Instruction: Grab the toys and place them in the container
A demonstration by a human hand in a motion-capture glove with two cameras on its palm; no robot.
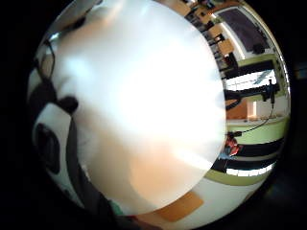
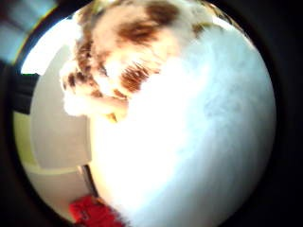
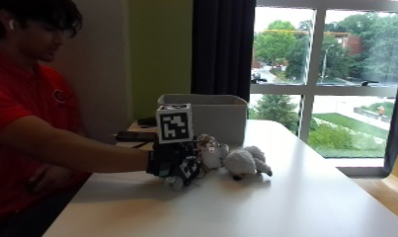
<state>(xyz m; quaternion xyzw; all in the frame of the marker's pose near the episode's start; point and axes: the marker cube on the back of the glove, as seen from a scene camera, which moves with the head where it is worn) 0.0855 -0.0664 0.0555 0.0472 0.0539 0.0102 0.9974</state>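
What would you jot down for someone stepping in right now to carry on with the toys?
Right hand: gloved, resting on the table at the toys; its grip cannot be made out, though a brown-spotted plush toy sits close against the palm.
Toys: that one and a grey plush toy lie together on the table beside the hand.
Container: grey bin standing behind the toys; its inside is hidden.
Done: no toy visibly binned yet.
Left: lift both toys into the container.
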